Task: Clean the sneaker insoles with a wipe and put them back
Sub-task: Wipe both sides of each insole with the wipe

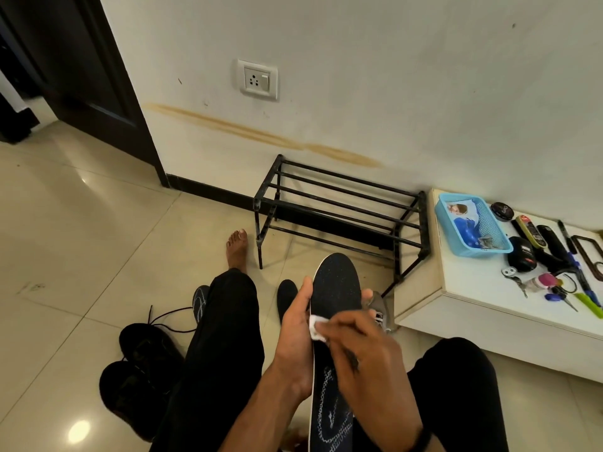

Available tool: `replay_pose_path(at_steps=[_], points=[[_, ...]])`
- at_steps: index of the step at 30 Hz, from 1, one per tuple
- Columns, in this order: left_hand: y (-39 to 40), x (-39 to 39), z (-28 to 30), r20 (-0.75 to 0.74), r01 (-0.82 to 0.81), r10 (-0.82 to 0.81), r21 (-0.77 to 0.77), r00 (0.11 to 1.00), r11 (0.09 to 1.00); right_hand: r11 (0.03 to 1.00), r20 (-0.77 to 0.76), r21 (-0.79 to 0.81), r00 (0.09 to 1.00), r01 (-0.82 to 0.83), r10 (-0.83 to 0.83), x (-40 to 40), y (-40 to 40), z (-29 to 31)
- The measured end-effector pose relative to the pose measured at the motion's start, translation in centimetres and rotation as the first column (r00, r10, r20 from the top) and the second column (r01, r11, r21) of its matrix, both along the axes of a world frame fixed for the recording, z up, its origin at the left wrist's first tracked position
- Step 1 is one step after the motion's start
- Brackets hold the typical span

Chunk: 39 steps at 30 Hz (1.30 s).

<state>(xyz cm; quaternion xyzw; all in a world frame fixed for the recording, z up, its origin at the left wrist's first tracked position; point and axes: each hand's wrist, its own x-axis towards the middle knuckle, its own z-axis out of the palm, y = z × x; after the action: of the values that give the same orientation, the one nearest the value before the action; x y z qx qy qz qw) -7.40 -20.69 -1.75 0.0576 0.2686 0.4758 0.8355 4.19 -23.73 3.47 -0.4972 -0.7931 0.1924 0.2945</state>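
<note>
While the left hand (295, 324) grips one long dark speckled insole (336, 288) above the lap, the right hand (362, 350) pinches one white wipe (316, 327) against it; two black sneakers (140, 380) lie on the floor at left.

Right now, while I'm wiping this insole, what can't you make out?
Head view only:
- Wipe: mostly under my right hand.
- Insole: heel cut off by the bottom edge, middle behind both hands.
- Black sneakers: partly behind my leg.
- Second insole: partly behind my left hand.
</note>
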Motion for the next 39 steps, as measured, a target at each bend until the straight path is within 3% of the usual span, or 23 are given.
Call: replay_pose_path(at_steps=[5, 11, 16, 21, 31, 39], points=[[0.1, 0.0, 0.1, 0.048, 0.001, 0.001, -0.047, 0.999, 0.999, 0.999, -0.009, -0.016, 0.999, -0.044, 0.044, 0.9, -1.2, 0.2], [-0.5, 0.5, 0.7, 0.083, -0.025, 0.028, -0.039, 0.996, 0.999, 0.996, 0.004, 0.078, 0.999, 0.039, -0.039, -0.7, 5.5, 1.5], [0.0, 0.7, 0.2, 0.027, -0.010, 0.010, -0.026, 1.000, 1.000, 0.985, -0.028, 0.105, 0.991, 0.136, -0.134, -1.1, 10.0, 1.7], [-0.3, 0.5, 0.0, 0.030, -0.026, 0.027, -0.014, 0.999, 1.000, 0.989, -0.051, 0.013, 0.987, 0.150, -0.149, -1.3, 7.3, 1.2], [0.6, -0.2, -0.4, 0.068, -0.001, 0.003, -0.033, 0.998, 0.999, 0.998, -0.051, -0.049, 0.998, -0.048, 0.046, 0.7, -2.0, 0.0], [-0.2, 0.4, 0.3, 0.107, -0.012, 0.018, -0.057, 0.994, 0.998, 0.996, -0.003, 0.029, 0.996, 0.084, -0.084, -0.2, 4.9, 0.5]])
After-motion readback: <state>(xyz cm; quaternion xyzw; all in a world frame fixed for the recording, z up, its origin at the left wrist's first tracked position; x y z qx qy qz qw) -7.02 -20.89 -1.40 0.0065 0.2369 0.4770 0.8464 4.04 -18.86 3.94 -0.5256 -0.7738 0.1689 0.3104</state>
